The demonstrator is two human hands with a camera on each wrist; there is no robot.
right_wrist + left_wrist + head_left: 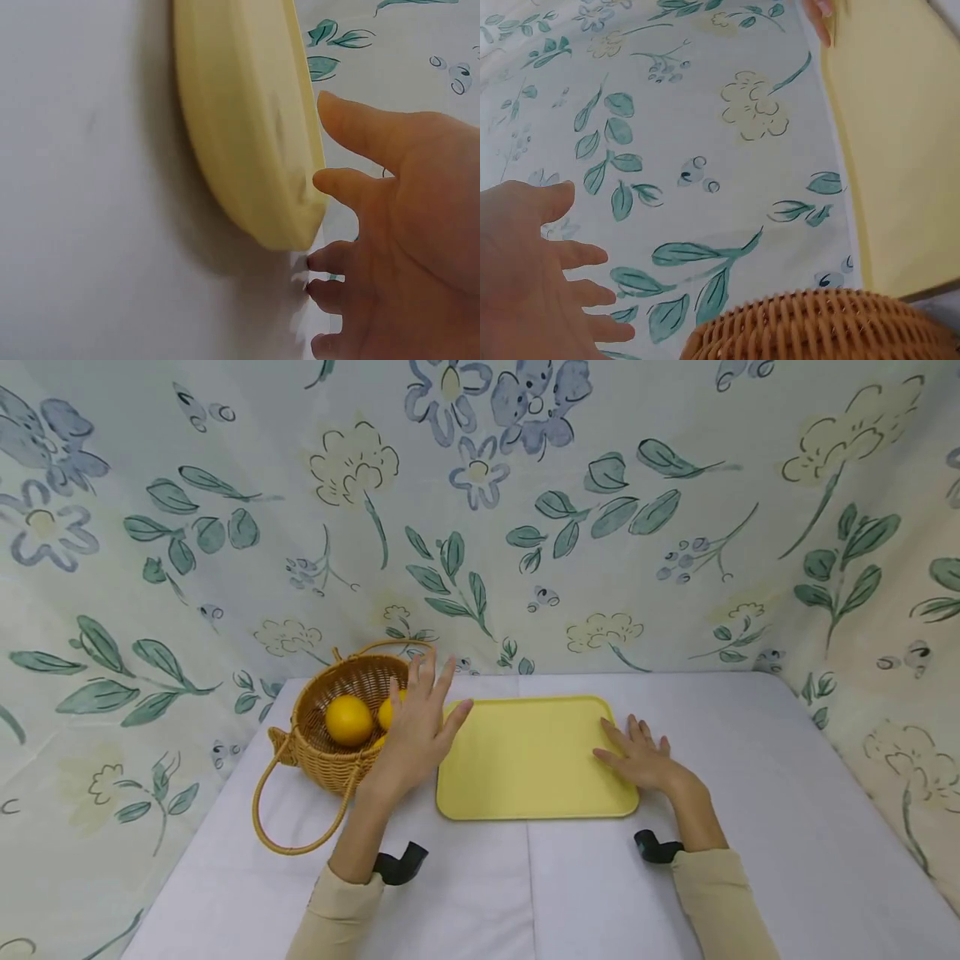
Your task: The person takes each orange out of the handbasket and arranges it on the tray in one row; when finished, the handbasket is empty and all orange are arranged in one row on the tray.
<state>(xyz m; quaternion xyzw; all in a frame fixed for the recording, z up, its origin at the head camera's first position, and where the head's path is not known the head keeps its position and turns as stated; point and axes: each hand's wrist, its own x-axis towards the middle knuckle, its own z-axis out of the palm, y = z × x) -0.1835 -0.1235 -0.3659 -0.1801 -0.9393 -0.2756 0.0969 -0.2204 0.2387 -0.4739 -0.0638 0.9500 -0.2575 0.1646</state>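
A wicker basket with looped handles stands at the left, holding several orange-yellow round fruits. My left hand is raised beside the basket's right rim, fingers spread and holding nothing; it hides part of the basket and fruit. In the left wrist view, that hand is apart from the woven wall. A yellow rectangular tray lies in the middle of the table. Over its right edge is my right hand, fingers extended. In the right wrist view, the fingertips appear close to the tray's corner; contact is unclear.
A white cloth covers the table, with a crease running toward the front. Behind and around it hangs a floral curtain. Black wrist mounts show by both sleeves.
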